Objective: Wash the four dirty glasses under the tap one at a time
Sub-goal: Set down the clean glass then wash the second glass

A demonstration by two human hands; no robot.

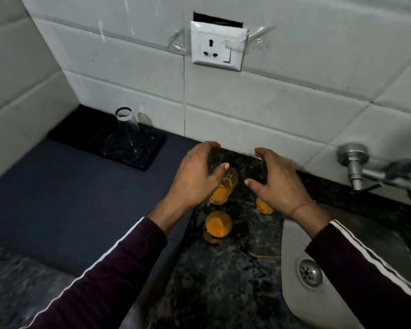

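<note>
1. Left hand (195, 176) is over the back orange-stained glass (222, 188), fingers curved above its rim and thumb at the rim's left side; cannot tell if it really grips or only touches.
2. Right hand (277, 184) hovers with fingers spread and loosely curled, holding nothing.
3. Back glass stands upright on the speckled dark counter (223, 269), orange residue in its lower part.
4. Second dirty glass (218, 226) stands nearer the camera, just in front of the first, orange inside, untouched.
5. Third dirty glass (263, 206) sits to the right, mostly hidden under the right wrist; only an orange part shows.
6. Clear glass (126, 127) stands on a black tray (138, 148) at back left, well apart from the orange ones.
7. Tray lies on a dark blue mat (69, 198) covering the counter's left side.
8. Steel sink (294, 293) is at the right, drain (310, 273) visible, right sleeve (366, 269) over it.
9. Metal tap (356, 167) comes off the tiled wall (294, 103) at right, spout blurred.
10. White wall socket (217, 48) sits above the glasses, taped at the sides.
</note>
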